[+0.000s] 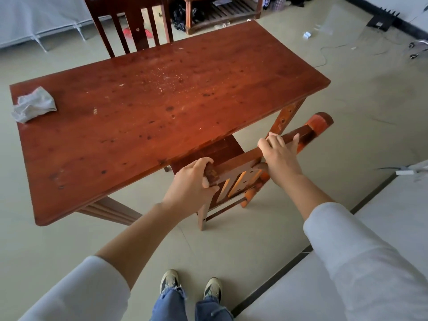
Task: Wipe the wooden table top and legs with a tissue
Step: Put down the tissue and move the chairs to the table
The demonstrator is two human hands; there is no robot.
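A reddish-brown wooden table point(150, 107) fills the middle of the view, its top speckled with dark spots and pale crumbs. A crumpled grey-white tissue point(33, 104) lies near its far left corner, apart from both hands. A wooden chair point(236, 163) stands tucked under the table's near right side. My left hand point(192, 184) grips the left end of the chair's top rail. My right hand point(279, 152) grips the rail further right. One table leg point(286, 118) shows at the right corner, another point(111, 210) at the near left.
A second wooden chair point(132, 26) stands at the table's far side. A wooden slatted rack point(220, 12) sits behind it. Cables and small items lie on the tiled floor point(347, 100) at the right. My feet point(190, 286) are close to the chair.
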